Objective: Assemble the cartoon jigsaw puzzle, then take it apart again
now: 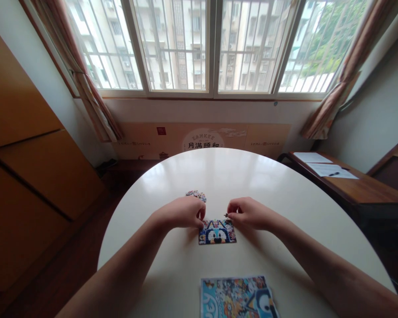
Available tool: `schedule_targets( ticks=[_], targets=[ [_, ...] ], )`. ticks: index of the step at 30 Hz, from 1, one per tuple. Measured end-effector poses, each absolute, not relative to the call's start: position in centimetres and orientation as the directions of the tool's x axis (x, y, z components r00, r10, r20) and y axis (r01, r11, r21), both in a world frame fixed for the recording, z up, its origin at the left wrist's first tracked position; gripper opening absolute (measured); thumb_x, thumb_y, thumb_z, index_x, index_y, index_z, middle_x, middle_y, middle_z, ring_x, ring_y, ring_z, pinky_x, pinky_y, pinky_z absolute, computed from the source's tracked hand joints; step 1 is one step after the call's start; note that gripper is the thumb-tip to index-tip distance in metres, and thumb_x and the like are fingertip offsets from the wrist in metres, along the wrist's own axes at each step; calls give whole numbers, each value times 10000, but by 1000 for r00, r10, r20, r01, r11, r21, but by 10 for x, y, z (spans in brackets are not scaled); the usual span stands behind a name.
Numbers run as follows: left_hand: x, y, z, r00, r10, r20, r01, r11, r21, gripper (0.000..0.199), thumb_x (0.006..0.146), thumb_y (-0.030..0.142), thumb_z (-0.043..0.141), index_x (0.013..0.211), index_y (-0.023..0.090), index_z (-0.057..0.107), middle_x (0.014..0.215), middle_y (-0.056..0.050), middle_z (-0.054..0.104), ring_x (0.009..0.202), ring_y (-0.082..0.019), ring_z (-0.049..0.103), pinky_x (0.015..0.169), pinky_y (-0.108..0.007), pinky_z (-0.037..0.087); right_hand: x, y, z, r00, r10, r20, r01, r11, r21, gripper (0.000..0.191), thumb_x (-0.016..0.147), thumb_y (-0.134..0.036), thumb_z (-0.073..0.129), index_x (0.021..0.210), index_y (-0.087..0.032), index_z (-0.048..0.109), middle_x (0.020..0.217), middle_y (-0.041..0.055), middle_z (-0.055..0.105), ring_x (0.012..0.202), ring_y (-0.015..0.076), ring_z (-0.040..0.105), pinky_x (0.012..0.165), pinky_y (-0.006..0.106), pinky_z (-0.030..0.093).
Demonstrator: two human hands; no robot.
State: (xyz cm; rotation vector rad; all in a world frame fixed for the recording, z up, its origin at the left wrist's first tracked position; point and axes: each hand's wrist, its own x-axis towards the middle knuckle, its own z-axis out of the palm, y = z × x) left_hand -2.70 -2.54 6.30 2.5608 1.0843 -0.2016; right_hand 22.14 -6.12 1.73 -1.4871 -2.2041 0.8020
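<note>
A partly assembled puzzle (217, 232) with a blue dog face lies flat on the white round table. My left hand (185, 213) is at its upper left corner, fingers curled and thumb down at the edge; whether it pinches a piece is hidden. Just above the upper right corner, my right hand (247, 213) holds a small dark puzzle piece (226, 215) between thumb and fingers. Beyond my left hand sits a pile of loose puzzle pieces (197, 194), partly covered by that hand.
A colourful picture sheet (237, 298) lies near the table's (146, 187) front edge. To the right, a brown desk (378, 187) bears papers (331, 170) and a pen. A windowed wall and curtains stand behind; wooden cabinets (36, 176) are at the left.
</note>
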Motion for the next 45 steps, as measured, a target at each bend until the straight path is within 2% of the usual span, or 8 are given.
schedule_targets(
  ticks=[8, 17, 22, 25, 28, 31, 37, 45],
  targets=[
    [-25, -25, 62, 704, 655, -274, 710, -642, 288, 149, 725, 304, 730, 848, 222, 737, 858, -11, 725, 764, -185, 631, 600, -270, 402, 234, -43, 0, -250, 968, -2, 531, 135, -837, 188, 817, -314, 630, 881, -168, 729, 816, 55, 731, 776, 203, 650, 736, 320, 483],
    [-28, -20, 64, 739, 646, -190, 669, -672, 318, 191, 774, 360, 713, 894, 213, 737, 883, -28, 714, 778, -183, 623, 613, -262, 403, 221, -47, -6, -207, 937, 282, 753, 336, -566, 263, 921, -321, 537, 1055, -184, 717, 934, 79, 692, 855, 211, 599, 801, 339, 452],
    [-44, -13, 75, 643, 759, -106, 738, -577, 349, 238, 838, 416, 626, 858, 203, 730, 805, -27, 710, 678, -165, 608, 573, -260, 374, 223, -46, -6, -298, 902, 312, 775, 419, -473, 513, 1013, -420, 352, 695, -183, 678, 808, 84, 653, 847, 217, 582, 835, 360, 433],
    [-55, -8, 84, 514, 855, 66, 797, -505, 332, 339, 889, 471, 546, 827, 182, 712, 786, -40, 709, 664, -169, 601, 575, -270, 363, 221, -47, -9, -365, 880, 305, 774, 469, -426, 515, 1019, -445, 330, 835, -205, 747, 1051, 110, 675, 1068, 259, 565, 973, 421, 394],
    [-61, -3, 87, 458, 876, 154, 817, -483, 315, 353, 900, 459, 529, 769, 173, 690, 739, -36, 693, 652, -166, 590, 589, -274, 367, 217, -48, -13, -414, 876, 248, 766, 483, -425, 482, 1018, -508, 316, 1158, -294, 725, 1441, 94, 512, 1398, 335, 335, 1106, 531, 273],
    [-57, -3, 84, 474, 870, 136, 812, -492, 315, 329, 899, 428, 542, 762, 172, 697, 723, -33, 684, 649, -165, 587, 589, -272, 374, 215, -48, -15, -441, 872, 211, 749, 487, -450, 508, 1018, -537, 288, 1349, -312, 602, 1555, 87, 387, 1483, 348, 183, 1145, 587, 199],
    [-24, -18, 61, 698, 711, 89, 654, -683, 326, 256, 892, 255, 559, 1046, 261, 763, 981, -40, 713, 798, -170, 628, 701, -266, 442, 219, -45, -17, -383, 872, 306, 692, 490, -530, 648, 1026, -546, 189, 908, -192, 718, 1430, 132, 524, 1452, 303, 289, 1149, 544, 265],
    [-20, -21, 54, 768, 636, -78, 634, -738, 229, 348, 849, 188, 572, 1109, 322, 760, 1064, -58, 691, 891, -199, 641, 771, -276, 465, 218, -44, -19, -298, 875, 380, 651, 478, -590, 621, 1027, -509, 212, 873, -181, 716, 1303, 160, 609, 1369, 295, 419, 1129, 522, 319]
  ],
)
